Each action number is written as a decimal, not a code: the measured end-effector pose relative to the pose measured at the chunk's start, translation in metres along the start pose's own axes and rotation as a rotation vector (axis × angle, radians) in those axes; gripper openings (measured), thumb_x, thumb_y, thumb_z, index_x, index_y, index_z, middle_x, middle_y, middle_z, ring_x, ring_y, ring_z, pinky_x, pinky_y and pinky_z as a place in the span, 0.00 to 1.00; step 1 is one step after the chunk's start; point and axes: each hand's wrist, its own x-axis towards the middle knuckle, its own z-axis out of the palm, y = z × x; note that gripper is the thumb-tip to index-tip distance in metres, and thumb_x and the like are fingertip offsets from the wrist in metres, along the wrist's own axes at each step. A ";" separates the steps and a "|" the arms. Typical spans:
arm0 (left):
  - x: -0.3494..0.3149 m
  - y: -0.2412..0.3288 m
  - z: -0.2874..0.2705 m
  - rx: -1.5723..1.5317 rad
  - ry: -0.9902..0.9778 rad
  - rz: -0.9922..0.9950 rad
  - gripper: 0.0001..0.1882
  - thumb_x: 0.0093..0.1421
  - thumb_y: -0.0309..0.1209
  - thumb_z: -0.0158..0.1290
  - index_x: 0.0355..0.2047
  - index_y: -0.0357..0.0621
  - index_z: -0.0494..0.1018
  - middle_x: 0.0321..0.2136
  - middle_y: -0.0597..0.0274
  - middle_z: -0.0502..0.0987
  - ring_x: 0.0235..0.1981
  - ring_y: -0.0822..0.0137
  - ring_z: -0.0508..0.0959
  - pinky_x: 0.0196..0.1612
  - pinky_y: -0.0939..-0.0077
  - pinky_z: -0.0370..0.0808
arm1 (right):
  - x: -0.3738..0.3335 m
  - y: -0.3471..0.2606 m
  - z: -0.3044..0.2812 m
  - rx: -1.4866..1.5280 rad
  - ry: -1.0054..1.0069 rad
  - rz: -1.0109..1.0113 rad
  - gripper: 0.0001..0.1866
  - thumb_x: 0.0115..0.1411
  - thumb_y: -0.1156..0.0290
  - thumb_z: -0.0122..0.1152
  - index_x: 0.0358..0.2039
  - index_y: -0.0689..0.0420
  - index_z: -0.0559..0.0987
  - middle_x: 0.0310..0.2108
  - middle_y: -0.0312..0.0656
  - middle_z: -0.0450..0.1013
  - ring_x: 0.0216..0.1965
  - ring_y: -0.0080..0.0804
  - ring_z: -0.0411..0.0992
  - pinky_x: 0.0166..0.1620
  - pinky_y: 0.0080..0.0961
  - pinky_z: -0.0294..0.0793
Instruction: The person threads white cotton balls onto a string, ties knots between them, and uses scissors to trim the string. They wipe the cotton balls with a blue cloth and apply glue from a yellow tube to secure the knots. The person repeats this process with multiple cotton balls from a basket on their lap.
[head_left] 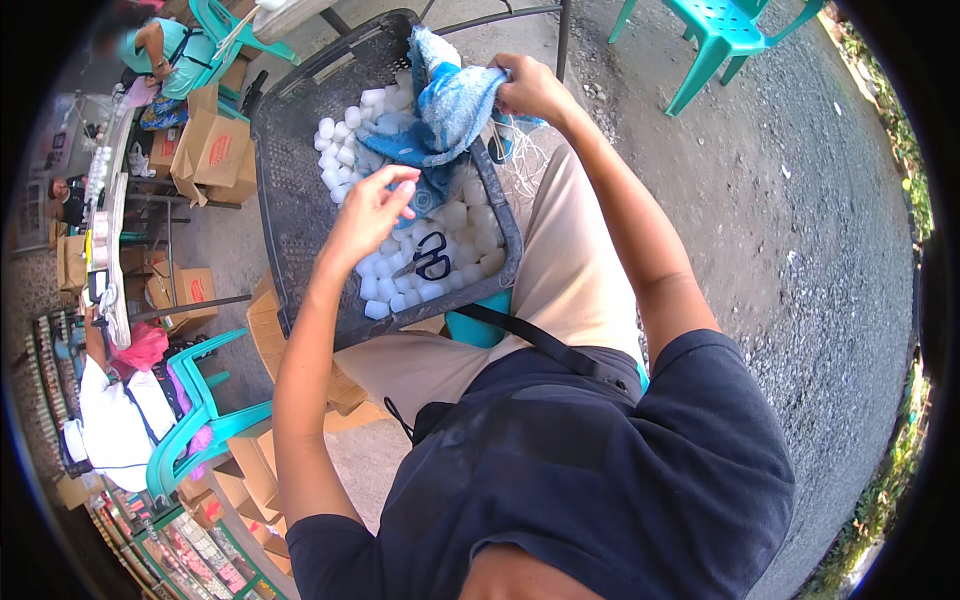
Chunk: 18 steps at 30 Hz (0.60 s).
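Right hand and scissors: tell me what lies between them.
In the head view, the blue-and-white cloth held by the right hand comes first, then white pieces down to the scissors.

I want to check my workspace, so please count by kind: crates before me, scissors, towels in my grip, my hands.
Black plastic crate: 1
Dark-handled scissors: 1
Blue-and-white towel: 1
Left hand and right hand: 2
Total: 5

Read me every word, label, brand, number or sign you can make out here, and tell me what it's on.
Nothing reads clearly.
Upper cardboard box: red mark, too small to read.
Lower cardboard box: red mark, too small.
Small packs at lower left: print, if any, too blurred.
Towel and black crate: no readable lettering.
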 end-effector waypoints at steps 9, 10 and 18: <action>0.071 -0.019 0.087 0.064 0.156 -0.054 0.11 0.62 0.27 0.49 0.42 0.33 0.67 0.24 0.57 0.78 0.22 0.69 0.78 0.27 0.75 0.73 | -0.013 0.060 0.046 0.447 0.028 -0.195 0.34 0.59 0.72 0.59 0.60 0.62 0.52 0.44 0.58 0.71 0.42 0.43 0.75 0.47 0.34 0.73; 0.072 -0.034 0.082 0.086 0.188 -0.013 0.10 0.61 0.27 0.50 0.41 0.33 0.68 0.22 0.57 0.78 0.22 0.71 0.78 0.27 0.75 0.73 | -0.022 0.056 0.046 0.632 -0.113 -0.070 0.33 0.59 0.73 0.58 0.60 0.61 0.52 0.42 0.56 0.72 0.39 0.40 0.76 0.44 0.32 0.75; 0.075 -0.045 0.062 -0.005 0.205 -0.002 0.08 0.60 0.29 0.55 0.29 0.38 0.72 0.19 0.64 0.77 0.21 0.76 0.75 0.26 0.78 0.70 | -0.048 0.062 0.025 0.512 -0.325 0.071 0.28 0.58 0.79 0.50 0.58 0.56 0.54 0.34 0.45 0.77 0.33 0.27 0.74 0.36 0.26 0.72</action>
